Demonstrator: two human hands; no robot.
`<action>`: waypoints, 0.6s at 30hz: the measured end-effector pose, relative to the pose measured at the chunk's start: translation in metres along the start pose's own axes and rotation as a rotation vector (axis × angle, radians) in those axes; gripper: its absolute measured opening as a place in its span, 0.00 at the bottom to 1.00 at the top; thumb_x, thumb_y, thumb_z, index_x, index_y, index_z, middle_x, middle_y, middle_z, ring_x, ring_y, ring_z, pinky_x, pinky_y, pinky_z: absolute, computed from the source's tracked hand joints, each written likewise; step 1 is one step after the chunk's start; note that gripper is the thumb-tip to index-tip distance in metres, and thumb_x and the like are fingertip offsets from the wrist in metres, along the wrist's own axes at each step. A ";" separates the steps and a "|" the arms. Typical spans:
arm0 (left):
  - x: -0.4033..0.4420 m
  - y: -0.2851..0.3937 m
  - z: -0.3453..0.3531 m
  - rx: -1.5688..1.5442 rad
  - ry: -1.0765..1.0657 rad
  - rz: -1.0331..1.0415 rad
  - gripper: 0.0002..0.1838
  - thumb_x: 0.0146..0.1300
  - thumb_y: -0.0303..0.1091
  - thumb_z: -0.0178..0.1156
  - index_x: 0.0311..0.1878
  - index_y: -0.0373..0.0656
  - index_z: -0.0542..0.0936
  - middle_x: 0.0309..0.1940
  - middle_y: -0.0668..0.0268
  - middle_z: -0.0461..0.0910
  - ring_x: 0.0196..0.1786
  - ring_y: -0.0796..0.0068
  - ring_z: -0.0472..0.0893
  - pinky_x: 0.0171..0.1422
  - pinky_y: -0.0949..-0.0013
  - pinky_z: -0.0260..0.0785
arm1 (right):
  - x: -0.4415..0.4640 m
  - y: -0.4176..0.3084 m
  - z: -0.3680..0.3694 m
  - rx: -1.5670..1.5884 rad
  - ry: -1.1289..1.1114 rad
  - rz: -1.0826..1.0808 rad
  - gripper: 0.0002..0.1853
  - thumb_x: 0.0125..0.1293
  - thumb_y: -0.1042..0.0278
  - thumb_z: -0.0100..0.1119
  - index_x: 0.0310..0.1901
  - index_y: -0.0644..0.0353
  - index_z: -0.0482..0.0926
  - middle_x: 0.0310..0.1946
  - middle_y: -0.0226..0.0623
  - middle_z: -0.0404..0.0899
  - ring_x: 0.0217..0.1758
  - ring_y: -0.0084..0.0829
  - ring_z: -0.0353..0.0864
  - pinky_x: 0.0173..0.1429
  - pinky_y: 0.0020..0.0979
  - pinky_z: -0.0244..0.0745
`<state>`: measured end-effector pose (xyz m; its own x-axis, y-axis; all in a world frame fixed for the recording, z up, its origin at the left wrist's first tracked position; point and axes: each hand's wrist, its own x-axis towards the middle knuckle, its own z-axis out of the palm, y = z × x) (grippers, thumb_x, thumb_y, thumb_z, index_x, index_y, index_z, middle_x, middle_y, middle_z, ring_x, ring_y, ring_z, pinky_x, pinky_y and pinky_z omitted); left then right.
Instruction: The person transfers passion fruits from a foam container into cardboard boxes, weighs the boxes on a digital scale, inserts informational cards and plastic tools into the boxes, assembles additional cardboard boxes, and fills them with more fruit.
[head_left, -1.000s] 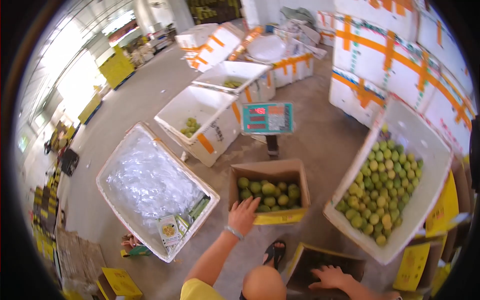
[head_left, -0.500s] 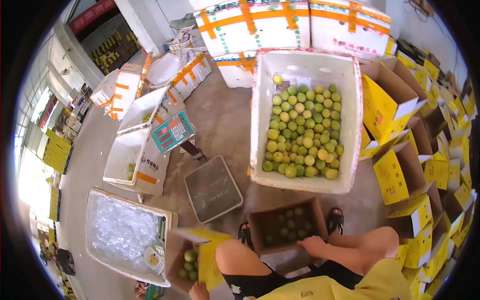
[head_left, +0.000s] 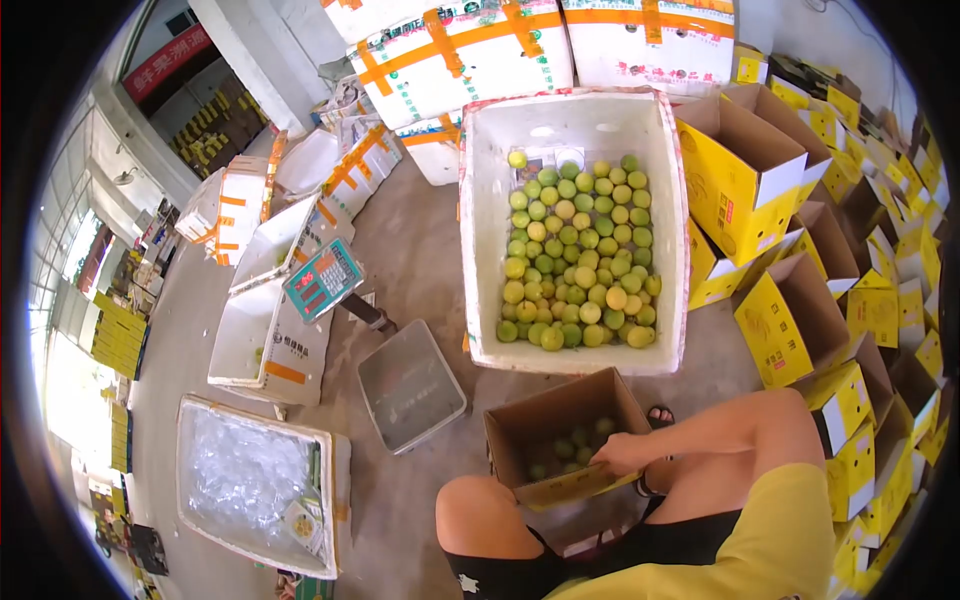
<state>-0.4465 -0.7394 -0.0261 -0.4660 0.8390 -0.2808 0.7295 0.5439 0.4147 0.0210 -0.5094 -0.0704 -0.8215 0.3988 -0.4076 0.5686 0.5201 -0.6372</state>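
Note:
My right hand (head_left: 621, 454) is closed on the near rim of an open cardboard carton (head_left: 555, 489) on the floor between my feet. Its fingers reach over the edge to the inside. Several round green fruits (head_left: 565, 450) lie at the bottom of this carton, partly in shadow. My left hand is out of view. Just beyond the carton stands a big white foam box (head_left: 482, 354), holding many round green and yellow fruits (head_left: 580, 265).
A scale platform (head_left: 411, 386) with a green display (head_left: 323, 279) stands left of the carton. Nearer left is a foam box (head_left: 187, 452) of clear plastic packaging (head_left: 248, 458). Open yellow cartons (head_left: 745, 200) pile up on the right. Taped foam boxes (head_left: 462, 60) are stacked behind.
My left hand and the yellow carton of green fruits it held by my left knee have left the view. The carton at my right hand now tilts towards me. The camera has shifted.

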 end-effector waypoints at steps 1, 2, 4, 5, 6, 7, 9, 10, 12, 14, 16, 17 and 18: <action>0.013 0.011 0.000 -0.030 -0.016 0.007 0.16 0.60 0.44 0.54 0.32 0.39 0.81 0.23 0.50 0.80 0.30 0.50 0.81 0.34 0.55 0.71 | 0.003 0.000 0.003 0.042 0.041 0.013 0.17 0.54 0.58 0.55 0.44 0.54 0.80 0.32 0.48 0.81 0.36 0.50 0.80 0.41 0.44 0.75; 0.024 0.022 -0.002 -0.055 -0.034 0.009 0.16 0.60 0.44 0.54 0.32 0.39 0.81 0.23 0.50 0.80 0.30 0.50 0.81 0.34 0.55 0.71 | 0.006 -0.001 0.004 0.044 0.055 0.005 0.17 0.54 0.57 0.55 0.44 0.55 0.80 0.32 0.50 0.80 0.35 0.51 0.80 0.41 0.45 0.75; 0.046 0.061 -0.014 -0.098 -0.076 0.013 0.17 0.60 0.44 0.54 0.32 0.39 0.81 0.23 0.51 0.80 0.30 0.51 0.81 0.34 0.55 0.71 | 0.010 -0.004 0.005 0.106 0.092 -0.012 0.18 0.54 0.57 0.55 0.44 0.55 0.80 0.32 0.51 0.80 0.35 0.52 0.80 0.40 0.46 0.75; 0.076 0.098 -0.006 -0.083 -0.109 -0.032 0.15 0.61 0.44 0.53 0.32 0.46 0.83 0.24 0.58 0.82 0.31 0.60 0.82 0.39 0.60 0.73 | 0.008 -0.007 0.005 0.119 0.088 0.040 0.18 0.54 0.59 0.56 0.46 0.56 0.79 0.32 0.52 0.80 0.35 0.52 0.80 0.41 0.47 0.75; 0.113 0.111 0.012 -0.115 -0.225 0.112 0.18 0.63 0.46 0.51 0.33 0.43 0.83 0.29 0.60 0.82 0.33 0.65 0.82 0.42 0.62 0.72 | 0.005 -0.007 0.011 0.166 0.159 0.067 0.18 0.53 0.60 0.57 0.46 0.57 0.79 0.32 0.52 0.80 0.35 0.53 0.80 0.41 0.47 0.75; 0.144 0.131 0.030 -0.236 -0.498 0.425 0.22 0.65 0.50 0.49 0.42 0.40 0.81 0.37 0.59 0.82 0.36 0.65 0.81 0.45 0.64 0.71 | 0.002 -0.009 0.012 0.210 0.226 0.090 0.18 0.53 0.62 0.57 0.46 0.58 0.79 0.31 0.52 0.80 0.35 0.53 0.80 0.41 0.47 0.76; 0.179 0.209 0.047 -0.016 -0.849 0.207 0.25 0.65 0.52 0.47 0.57 0.47 0.75 0.44 0.62 0.82 0.37 0.71 0.81 0.43 0.66 0.72 | 0.000 -0.012 0.004 0.278 0.193 0.130 0.19 0.53 0.63 0.57 0.47 0.58 0.78 0.31 0.53 0.80 0.34 0.54 0.79 0.41 0.47 0.76; 0.173 0.248 0.054 -0.049 -0.923 0.156 0.26 0.65 0.53 0.47 0.56 0.46 0.75 0.43 0.61 0.82 0.38 0.69 0.81 0.43 0.64 0.72 | -0.001 -0.013 -0.004 0.283 0.179 0.107 0.19 0.54 0.62 0.57 0.48 0.58 0.78 0.31 0.54 0.80 0.34 0.54 0.79 0.41 0.47 0.76; 0.197 0.240 0.110 0.185 -0.905 0.363 0.27 0.63 0.56 0.47 0.55 0.45 0.76 0.42 0.59 0.82 0.40 0.64 0.81 0.44 0.62 0.72 | 0.005 -0.012 -0.015 0.248 0.076 0.089 0.19 0.56 0.61 0.55 0.48 0.58 0.77 0.31 0.54 0.80 0.34 0.55 0.79 0.40 0.47 0.76; 0.214 0.255 0.126 0.399 -0.861 0.587 0.29 0.62 0.58 0.47 0.54 0.44 0.76 0.41 0.57 0.82 0.41 0.59 0.81 0.45 0.60 0.72 | 0.013 -0.001 -0.022 0.125 -0.169 0.064 0.18 0.59 0.58 0.52 0.50 0.54 0.78 0.33 0.50 0.81 0.36 0.51 0.80 0.42 0.46 0.75; 0.208 0.277 0.104 0.338 -1.068 0.743 0.32 0.59 0.64 0.49 0.49 0.43 0.78 0.38 0.53 0.82 0.44 0.52 0.80 0.47 0.55 0.71 | 0.017 0.030 -0.057 0.253 -0.286 -0.077 0.19 0.62 0.52 0.52 0.50 0.50 0.78 0.36 0.43 0.82 0.40 0.48 0.80 0.44 0.43 0.75; 0.206 0.299 0.092 0.326 -1.065 0.752 0.32 0.59 0.64 0.49 0.49 0.43 0.78 0.38 0.53 0.82 0.44 0.52 0.80 0.47 0.55 0.71 | 0.020 0.047 -0.093 0.374 -0.140 -0.017 0.22 0.63 0.46 0.52 0.53 0.50 0.75 0.41 0.39 0.82 0.42 0.41 0.81 0.46 0.41 0.75; 0.208 0.328 0.078 0.527 -1.012 0.702 0.32 0.58 0.65 0.49 0.47 0.44 0.79 0.38 0.53 0.82 0.44 0.52 0.80 0.47 0.55 0.72 | 0.019 0.060 -0.118 0.271 0.280 0.120 0.22 0.61 0.49 0.54 0.53 0.50 0.75 0.43 0.41 0.81 0.42 0.41 0.81 0.46 0.42 0.75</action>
<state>-0.2648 -0.3876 -0.0157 0.4908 0.4345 -0.7552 0.8712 -0.2573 0.4182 0.0447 -0.3819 -0.0390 -0.6859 0.6539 -0.3193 0.5970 0.2547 -0.7607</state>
